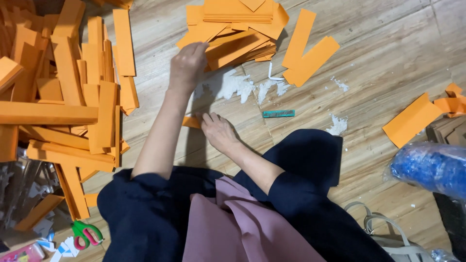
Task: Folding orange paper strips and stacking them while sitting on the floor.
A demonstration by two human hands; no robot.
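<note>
Head view, all I've got. Left hand (187, 65) at 12 o'clock, fingers curled onto the edge of the orange stack (238, 34); can't tell if it's actually pinching a sheet. Right hand (218, 131) near centre, flat on the floor (378, 63), fingers pressing an orange strip (191, 122) (mostly hidden under the left forearm). White scraps (228, 86) between the hands. Big strip pile (63, 97) at 9 o'clock, scissors (86, 233) at 7, teal bar (278, 113) just right of centre.
</note>
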